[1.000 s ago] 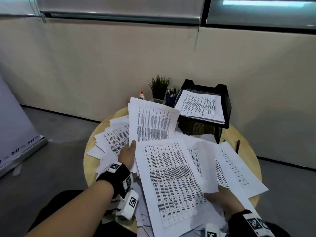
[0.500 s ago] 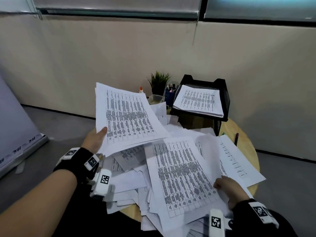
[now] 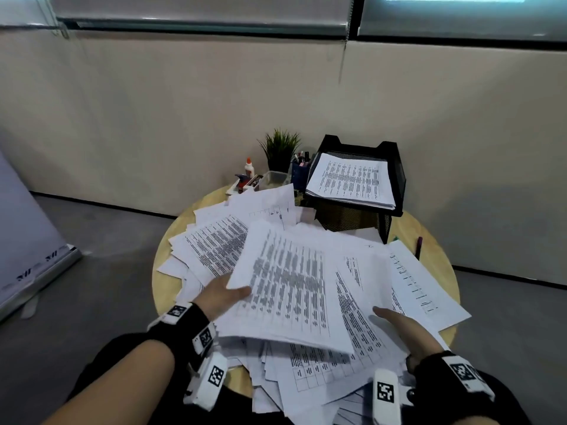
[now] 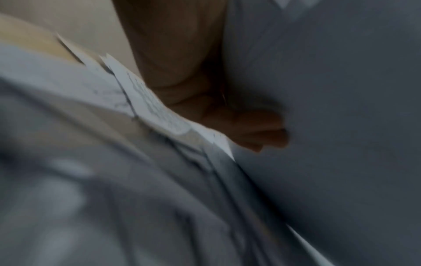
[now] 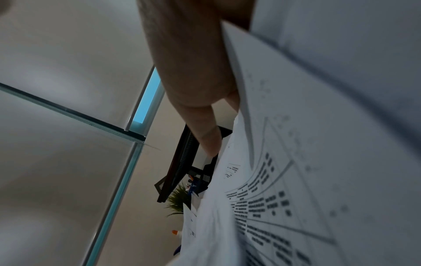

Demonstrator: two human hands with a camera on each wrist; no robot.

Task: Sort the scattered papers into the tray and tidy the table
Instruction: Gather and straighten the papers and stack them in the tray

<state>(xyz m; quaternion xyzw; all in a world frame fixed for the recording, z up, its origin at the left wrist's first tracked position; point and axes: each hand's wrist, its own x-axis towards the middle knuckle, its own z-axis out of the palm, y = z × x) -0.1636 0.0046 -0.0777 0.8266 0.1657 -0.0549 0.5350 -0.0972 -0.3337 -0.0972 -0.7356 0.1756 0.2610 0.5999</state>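
Observation:
Loose printed papers [image 3: 221, 246] cover the round wooden table [image 3: 164, 286]. My left hand [image 3: 225, 297] pinches the near left corner of one printed sheet [image 3: 288, 286], thumb on top, and holds it low over the middle of the pile. The left wrist view shows curled fingers [image 4: 257, 131] under that sheet [image 4: 341, 126]. My right hand [image 3: 405, 328] is at the pile's near right, thumb [image 5: 202, 117] above a sheet [image 5: 296, 180] and fingers hidden beneath it. The black mesh tray [image 3: 397, 179] at the back holds a paper stack [image 3: 352, 182].
Left of the tray stand a small plant [image 3: 280, 148], a pen cup [image 3: 299, 173], a glue bottle [image 3: 249, 167] and a clear box [image 3: 276, 179]. A dark pen [image 3: 418, 243] lies on bare wood at the right. Several sheets hang over the near edge.
My left hand has swung the held sheet from up at the left back down and rightwards over the middle of the pile. The right hand has stayed at the near right.

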